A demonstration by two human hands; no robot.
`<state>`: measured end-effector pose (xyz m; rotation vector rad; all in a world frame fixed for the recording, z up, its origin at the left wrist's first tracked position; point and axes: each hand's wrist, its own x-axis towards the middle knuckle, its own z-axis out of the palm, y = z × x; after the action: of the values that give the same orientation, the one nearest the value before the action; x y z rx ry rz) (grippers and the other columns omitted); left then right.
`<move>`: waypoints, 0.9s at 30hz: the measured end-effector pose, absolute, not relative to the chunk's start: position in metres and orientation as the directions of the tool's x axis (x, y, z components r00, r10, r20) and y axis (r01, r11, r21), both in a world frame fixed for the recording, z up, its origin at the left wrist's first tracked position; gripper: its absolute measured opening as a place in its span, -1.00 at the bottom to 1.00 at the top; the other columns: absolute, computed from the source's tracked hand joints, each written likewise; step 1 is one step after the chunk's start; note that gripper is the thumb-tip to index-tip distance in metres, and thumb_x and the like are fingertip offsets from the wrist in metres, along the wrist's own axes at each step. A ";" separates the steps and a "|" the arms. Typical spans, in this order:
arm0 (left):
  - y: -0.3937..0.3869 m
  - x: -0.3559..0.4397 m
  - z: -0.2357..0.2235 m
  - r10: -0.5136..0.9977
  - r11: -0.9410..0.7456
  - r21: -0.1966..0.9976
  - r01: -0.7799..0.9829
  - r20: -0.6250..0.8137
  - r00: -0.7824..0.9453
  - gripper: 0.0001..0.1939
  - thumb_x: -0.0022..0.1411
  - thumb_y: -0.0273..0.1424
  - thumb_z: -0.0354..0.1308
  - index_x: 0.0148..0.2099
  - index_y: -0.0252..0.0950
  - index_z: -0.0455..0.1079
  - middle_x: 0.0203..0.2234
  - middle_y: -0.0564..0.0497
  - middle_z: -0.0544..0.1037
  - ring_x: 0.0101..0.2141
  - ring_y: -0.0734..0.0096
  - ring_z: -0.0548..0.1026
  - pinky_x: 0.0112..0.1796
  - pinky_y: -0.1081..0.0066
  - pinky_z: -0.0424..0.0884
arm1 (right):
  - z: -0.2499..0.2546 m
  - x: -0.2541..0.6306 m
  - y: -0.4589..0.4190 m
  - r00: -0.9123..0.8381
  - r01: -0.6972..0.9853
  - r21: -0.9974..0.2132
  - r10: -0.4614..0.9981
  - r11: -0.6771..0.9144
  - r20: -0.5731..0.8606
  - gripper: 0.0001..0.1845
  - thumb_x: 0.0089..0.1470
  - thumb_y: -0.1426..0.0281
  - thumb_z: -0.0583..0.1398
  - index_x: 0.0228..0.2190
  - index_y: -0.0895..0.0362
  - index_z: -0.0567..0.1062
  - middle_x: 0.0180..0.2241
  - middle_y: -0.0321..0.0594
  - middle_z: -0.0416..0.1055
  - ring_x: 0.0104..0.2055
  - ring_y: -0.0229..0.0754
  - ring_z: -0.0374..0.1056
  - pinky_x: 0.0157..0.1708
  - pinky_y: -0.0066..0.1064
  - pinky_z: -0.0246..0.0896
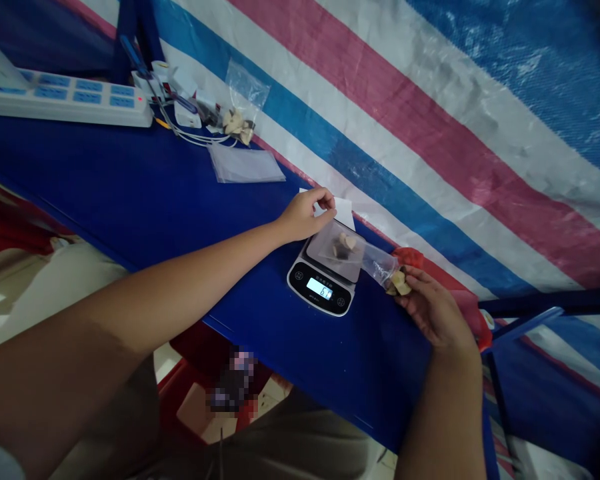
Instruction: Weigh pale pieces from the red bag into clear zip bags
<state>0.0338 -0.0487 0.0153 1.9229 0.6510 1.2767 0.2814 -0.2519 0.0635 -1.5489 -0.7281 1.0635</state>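
Note:
A small digital scale (321, 287) stands on the blue table, its lit display reading what looks like 6.1. On its pan lies a clear plastic bag (377, 263) with a few pale and dark dried pieces (345, 245), perhaps mushroom. My left hand (307, 215) is at the pan's far left edge, thumb and forefinger curled together; whether anything is between them is hard to see. To the right of the scale, my right hand (433, 303) is closed on more pale dried pieces (399, 283), beside the bag's right end.
A white power strip (80, 97) and chargers with cables (185, 110) sit at the back left. Near them are a filled clear bag (240, 123) and a stack of flat bags (247, 165). Red plastic (460, 297) lies behind my right hand. A striped tarp (380, 120) walls the far side.

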 end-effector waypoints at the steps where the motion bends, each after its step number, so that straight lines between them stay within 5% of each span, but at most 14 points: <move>1: -0.049 0.034 0.016 0.740 -0.601 0.799 0.008 0.553 0.383 -0.94 0.20 -0.41 0.18 -0.28 -0.29 0.38 -0.36 0.02 0.52 -0.30 0.45 0.46 -0.32 0.39 0.27 | 0.063 0.282 -0.252 0.430 -0.077 -0.969 0.869 -0.235 -0.246 -0.63 -0.07 0.30 0.46 -0.19 0.06 0.59 -0.30 -0.28 0.55 -0.39 -0.29 0.47 -0.48 -0.57 0.44; 6: -0.056 0.031 0.024 0.697 -0.623 0.782 -0.031 0.572 0.432 -0.91 0.20 -0.37 0.18 -0.25 -0.27 0.37 -0.33 0.02 0.53 -0.28 0.42 0.48 -0.27 0.36 0.31 | 0.062 0.285 -0.251 0.524 -0.052 -0.978 0.828 -0.204 -0.200 -0.60 -0.24 0.23 0.56 -0.35 0.09 0.61 -0.38 -0.31 0.55 -0.47 -0.36 0.44 -0.55 -0.67 0.40; 12: -0.068 0.029 0.034 0.462 -0.805 0.591 -0.050 0.678 0.572 -0.83 0.22 -0.28 0.20 -0.17 -0.23 0.38 -0.22 -0.05 0.55 -0.16 0.27 0.47 -0.08 0.23 0.35 | 0.059 0.282 -0.251 0.510 -0.027 -0.974 0.835 -0.224 -0.207 -0.62 -0.23 0.16 0.56 -0.41 0.08 0.62 -0.43 -0.33 0.53 -0.48 -0.36 0.42 -0.54 -0.66 0.41; 21: -0.086 0.032 0.038 0.343 -0.867 0.497 0.031 0.551 0.761 -0.74 0.33 -0.22 0.09 -0.02 -0.20 0.44 -0.02 -0.12 0.54 0.04 0.10 0.43 0.06 0.12 0.24 | 0.062 0.271 -0.248 0.513 -0.059 -0.973 0.829 -0.224 -0.223 -0.59 -0.22 0.15 0.55 -0.35 0.10 0.65 -0.37 -0.27 0.59 -0.41 -0.31 0.49 -0.42 -0.63 0.48; 27: -0.088 0.032 0.038 0.323 -0.875 0.482 0.050 0.502 0.802 -0.70 0.28 -0.35 0.09 0.05 -0.17 0.45 0.04 -0.10 0.53 0.04 0.12 0.44 0.08 0.11 0.23 | 0.062 0.264 -0.243 0.413 -0.135 -0.955 0.861 -0.265 -0.297 -0.61 -0.21 0.24 0.55 -0.31 0.12 0.68 -0.27 -0.20 0.62 -0.34 -0.31 0.51 -0.36 -0.65 0.49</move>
<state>0.0324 -0.0883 0.0379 2.5359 0.2782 0.8195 0.2640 -0.2434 0.0625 -1.5383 -0.6682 1.1027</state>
